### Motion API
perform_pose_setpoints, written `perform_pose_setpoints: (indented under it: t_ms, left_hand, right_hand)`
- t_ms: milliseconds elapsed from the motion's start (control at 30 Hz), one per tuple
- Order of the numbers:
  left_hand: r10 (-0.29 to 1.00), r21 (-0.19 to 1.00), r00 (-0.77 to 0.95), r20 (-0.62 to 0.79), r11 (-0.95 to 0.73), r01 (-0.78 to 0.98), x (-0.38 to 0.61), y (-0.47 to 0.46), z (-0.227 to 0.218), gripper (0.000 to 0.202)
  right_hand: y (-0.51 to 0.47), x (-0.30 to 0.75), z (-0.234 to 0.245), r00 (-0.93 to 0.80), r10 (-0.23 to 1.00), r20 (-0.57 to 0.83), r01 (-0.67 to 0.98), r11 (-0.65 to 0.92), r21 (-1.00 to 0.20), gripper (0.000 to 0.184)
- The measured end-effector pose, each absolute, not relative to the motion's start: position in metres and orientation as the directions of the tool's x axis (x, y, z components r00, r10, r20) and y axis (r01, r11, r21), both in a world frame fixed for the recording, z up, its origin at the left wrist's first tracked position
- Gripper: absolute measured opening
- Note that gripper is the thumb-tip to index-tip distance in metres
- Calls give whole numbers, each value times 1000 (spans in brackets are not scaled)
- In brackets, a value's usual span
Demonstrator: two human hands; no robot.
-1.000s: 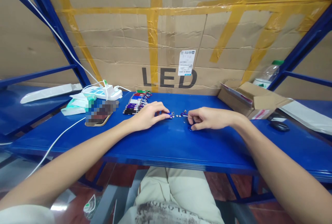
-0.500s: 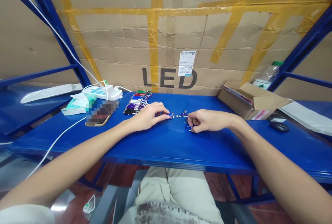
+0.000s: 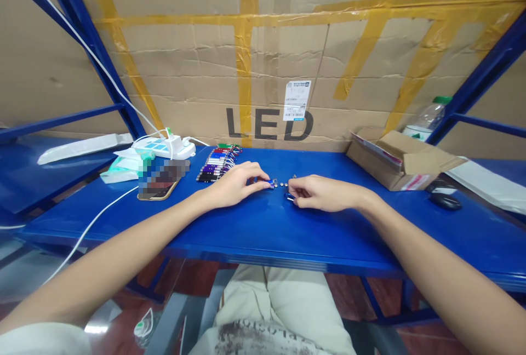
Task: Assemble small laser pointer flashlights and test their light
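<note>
My left hand [image 3: 238, 184] rests on the blue table, thumb and fingertips closed on a small blue tube with a shiny end [image 3: 271, 183]; the fingers hide most of it. To the right, my right hand [image 3: 318, 192] is closed on a blue carabiner clip [image 3: 289, 196] that pokes out below its fingertips. Several small silver discs like button cells [image 3: 281, 184] lie between the hands. Past the right fingers, a tiny metal piece [image 3: 294, 176] is partly visible. Behind my left hand, a row of small coloured keychain flashlights with clips [image 3: 213, 166] is laid out.
At left lie a phone [image 3: 164, 182], a green-and-white packet [image 3: 125, 166] and a white power strip [image 3: 172, 147] with cables. An opened cardboard box [image 3: 394, 160], a black mouse [image 3: 445, 201] and a plastic bottle [image 3: 429, 116] are at right. A large taped carton [image 3: 184, 70] stands behind.
My right hand has moved left, towards my left hand, and the blue carabiner clip has shifted with it. My left hand stays in place with the small tube.
</note>
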State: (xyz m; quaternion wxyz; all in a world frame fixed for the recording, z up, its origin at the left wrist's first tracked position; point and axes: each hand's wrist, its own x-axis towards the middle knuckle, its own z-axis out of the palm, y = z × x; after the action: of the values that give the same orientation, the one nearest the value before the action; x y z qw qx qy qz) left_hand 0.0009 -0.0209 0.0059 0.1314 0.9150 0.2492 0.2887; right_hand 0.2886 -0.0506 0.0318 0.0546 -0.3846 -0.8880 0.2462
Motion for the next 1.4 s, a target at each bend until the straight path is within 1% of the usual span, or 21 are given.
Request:
perform_pose_setpoints:
  t_ms: [100,233,333,400,467,567,700,900,1000,1167,1400]
  left_hand:
    - [538,391,704,465,-838,382,1,-21,7,31]
    - [547,399,697,463,-831,387,1,-20,7,28]
    - [545,404,694,470,-832,380,1,-19,6,28]
    - [546,413,692,472,-831,374,1,-18,5,28]
    - [548,422,692,470,-828,369,1,-18,5,28]
    - [549,426,694,466,-827,367,0,-18,5,28]
    - [548,429,691,471,-827,362,1,-19,6,29]
    - [551,435,688,472,-824,363,1,-18,6,29]
    - [560,440,677,478,-820,368,0,-19,6,28]
    - [562,440,672,482,-819,369,0,-20,8,26]
    - [559,447,679,476,-819,360,0,-19,7,28]
  right_hand:
    - [-49,287,29,-665,746,28,609,564,-558,17]
    - [-45,285,25,-614,780,121,494,499,-712,29]
    - [-41,285,21,-602,777,182,397,489,-777,31]
    - [-39,285,19,-593,776,216,351,490,-798,29]
    - [-38,285,17,-586,774,240,350,508,-787,30]
    - [-38,284,16,-586,774,241,398,534,-746,28]
    - [-38,283,15,-586,771,249,415,549,-725,38]
    - [-32,287,13,-597,737,318,449,635,-629,41]
    - [-31,287,13,-583,742,331,446,633,-633,42]
    - [-33,286,17,-531,751,392,418,635,-650,47]
    - [-33,284,14,-533,729,429,390,662,-640,40]
